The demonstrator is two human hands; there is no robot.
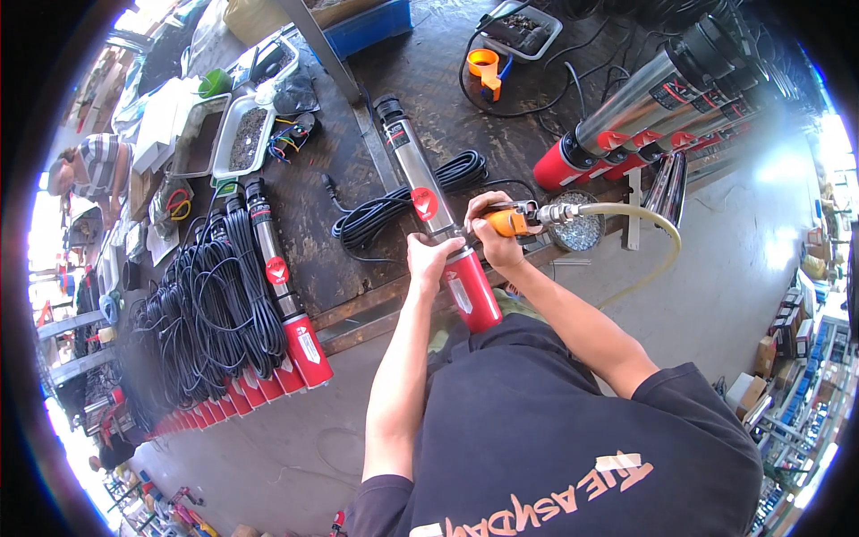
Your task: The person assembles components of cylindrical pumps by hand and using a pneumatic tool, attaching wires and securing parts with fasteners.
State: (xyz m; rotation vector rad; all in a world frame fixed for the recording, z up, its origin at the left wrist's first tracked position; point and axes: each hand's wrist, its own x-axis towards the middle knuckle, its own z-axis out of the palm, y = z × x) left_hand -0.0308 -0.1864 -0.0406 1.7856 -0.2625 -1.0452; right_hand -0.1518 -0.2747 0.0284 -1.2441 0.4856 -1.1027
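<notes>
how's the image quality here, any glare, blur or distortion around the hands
Head view: strong fisheye bending, with a black rim around the picture; daylight blows out the left and right edges and glints on the steel pump tubes. The left hand, right hand and the red-ended pump they hold at centre are sharp and evenly lit.

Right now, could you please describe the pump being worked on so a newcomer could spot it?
On the dark workbench, one steel tube with a red base lies alone beside a coiled black cable. Unlike its neighbours, the left hand grips it.
</notes>
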